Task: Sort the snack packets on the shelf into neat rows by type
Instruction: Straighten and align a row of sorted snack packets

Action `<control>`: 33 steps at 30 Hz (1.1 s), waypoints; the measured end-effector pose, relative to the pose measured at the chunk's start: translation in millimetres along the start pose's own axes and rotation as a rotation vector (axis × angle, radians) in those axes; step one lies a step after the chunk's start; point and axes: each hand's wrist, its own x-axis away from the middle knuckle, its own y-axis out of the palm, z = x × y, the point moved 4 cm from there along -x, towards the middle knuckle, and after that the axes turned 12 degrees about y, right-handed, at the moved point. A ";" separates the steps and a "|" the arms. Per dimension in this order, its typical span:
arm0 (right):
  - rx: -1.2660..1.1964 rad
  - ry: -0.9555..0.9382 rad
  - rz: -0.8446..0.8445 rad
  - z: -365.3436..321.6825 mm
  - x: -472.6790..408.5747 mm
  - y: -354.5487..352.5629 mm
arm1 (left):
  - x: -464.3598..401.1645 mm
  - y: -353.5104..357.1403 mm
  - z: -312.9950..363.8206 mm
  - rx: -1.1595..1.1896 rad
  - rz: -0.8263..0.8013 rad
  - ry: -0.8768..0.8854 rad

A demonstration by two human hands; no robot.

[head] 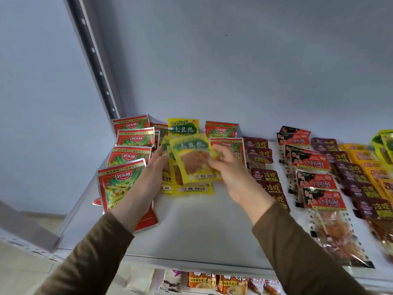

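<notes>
A yellow potato-shred packet (194,159) is lifted over a small pile of like yellow packets (191,189) in the middle of the white shelf (191,231). My right hand (228,167) pinches its right edge. My left hand (154,173) is at the pile's left side, fingers against the yellow packets; whether it grips them is unclear. One more yellow packet (183,126) leans on the back wall. Red-and-green packets (127,156) lie in a column at the left, partly under my left forearm, and others (221,129) sit behind my right hand.
To the right lie rows of dark maroon packets (265,173), red-and-black clear-window packets (319,184), more maroon ones (361,188) and orange-yellow ones (374,165). A perforated metal upright (93,50) stands at the shelf's left. More snack packets (212,282) sit on the lower shelf.
</notes>
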 end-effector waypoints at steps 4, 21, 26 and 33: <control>0.355 -0.020 0.011 29.8 27.1 8.8 | -7.2 2.0 -10.3 0.032 -0.074 -0.047; 0.202 -0.057 0.121 39.9 20.1 11.7 | -8.2 4.2 -22.8 0.026 -0.074 -0.019; 0.046 0.032 0.101 50.5 26.6 11.3 | -4.5 0.9 -43.8 -0.066 -0.119 -0.066; -0.017 0.154 0.025 57.0 29.4 16.2 | 6.7 12.0 -40.6 0.148 -0.069 -0.153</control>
